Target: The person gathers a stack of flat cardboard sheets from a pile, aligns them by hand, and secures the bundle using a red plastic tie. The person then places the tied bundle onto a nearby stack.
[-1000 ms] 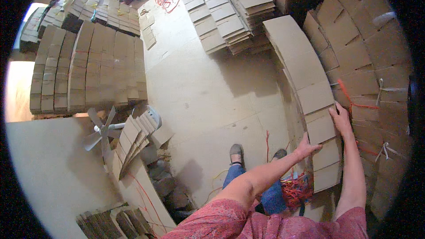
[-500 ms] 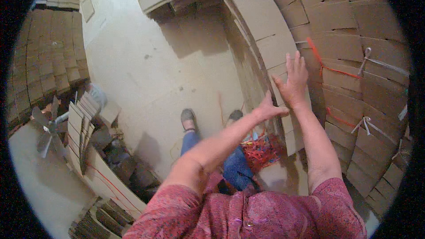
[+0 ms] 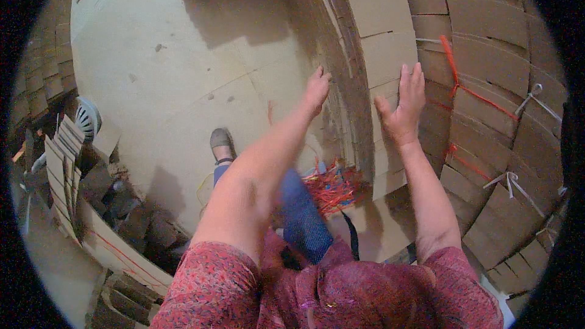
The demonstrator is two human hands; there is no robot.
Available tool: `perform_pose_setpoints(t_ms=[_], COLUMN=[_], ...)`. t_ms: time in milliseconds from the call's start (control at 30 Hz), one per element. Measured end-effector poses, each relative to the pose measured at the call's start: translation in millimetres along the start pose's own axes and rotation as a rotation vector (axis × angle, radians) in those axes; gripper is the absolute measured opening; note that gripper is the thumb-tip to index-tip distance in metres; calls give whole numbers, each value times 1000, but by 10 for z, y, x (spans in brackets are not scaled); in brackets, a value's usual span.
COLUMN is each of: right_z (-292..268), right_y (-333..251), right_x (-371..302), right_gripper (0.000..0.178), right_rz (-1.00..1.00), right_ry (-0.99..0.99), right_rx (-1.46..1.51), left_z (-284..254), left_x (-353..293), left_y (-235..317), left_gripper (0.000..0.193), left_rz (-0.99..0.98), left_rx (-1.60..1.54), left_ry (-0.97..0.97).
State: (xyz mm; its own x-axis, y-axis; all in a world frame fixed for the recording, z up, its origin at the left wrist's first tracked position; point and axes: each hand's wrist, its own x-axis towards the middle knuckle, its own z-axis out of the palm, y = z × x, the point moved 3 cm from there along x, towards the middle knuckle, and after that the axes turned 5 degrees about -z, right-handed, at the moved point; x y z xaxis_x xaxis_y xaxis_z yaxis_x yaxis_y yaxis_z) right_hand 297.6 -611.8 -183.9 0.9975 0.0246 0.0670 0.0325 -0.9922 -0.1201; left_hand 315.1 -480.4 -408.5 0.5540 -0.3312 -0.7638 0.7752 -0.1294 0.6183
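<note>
A long stack of flat brown cardboard sheets (image 3: 387,55) runs away from me on the right. My right hand (image 3: 402,109) lies against its top face, fingers stretched upward and thumb spread out to the left. To the left of the stack's layered side is my left hand (image 3: 317,92), raised on an outstretched arm. Its fingers look curled together, and no object shows in them. Whether it touches the sheet edges I cannot tell.
Tied cardboard bundles (image 3: 487,55) with red and white cords (image 3: 451,67) rise at the right. A heap of red strapping (image 3: 334,189) lies by my legs. At the left are leaning cardboard pieces (image 3: 64,170) and a white slotted round object (image 3: 88,119). My shoe (image 3: 222,143) is on the floor.
My left hand has left the stack's near left edge and moved up and left, its fingers now drawn in. My right hand stays flat on the cardboard. The whole view has shifted.
</note>
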Motion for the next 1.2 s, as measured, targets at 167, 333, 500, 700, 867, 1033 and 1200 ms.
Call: perform_pose_setpoints(t_ms=[167,333,500,700,867,1033,1200], right_z=[20,17,56,60,35,15,-8], right_y=[1,-8,-2,-44,-61,-83,-59], right_x=[-68,-56,-102,-147,-130,-139,-188], right_gripper=[91,91,92,92,92,92,91], right_rz=[-33,-53,-62,-56,-101,-84,-104], right_ry=[27,39,59,59,67,44,64], right_rx=[17,22,30,12,28,29,29], left_z=[180,232,176,147,159,149,113], left_x=[261,764,891,809,1056,976,739], left_y=[-20,-324,-377,-236,-359,-297,-88], left_gripper=[53,42,41,57,59,63,63], left_rz=[-24,-18,213,93,11,67,92], left_rx=[-325,-221,-36,-100,-297,-194,-286], left_ry=[-72,93,87,237,152,255,298])
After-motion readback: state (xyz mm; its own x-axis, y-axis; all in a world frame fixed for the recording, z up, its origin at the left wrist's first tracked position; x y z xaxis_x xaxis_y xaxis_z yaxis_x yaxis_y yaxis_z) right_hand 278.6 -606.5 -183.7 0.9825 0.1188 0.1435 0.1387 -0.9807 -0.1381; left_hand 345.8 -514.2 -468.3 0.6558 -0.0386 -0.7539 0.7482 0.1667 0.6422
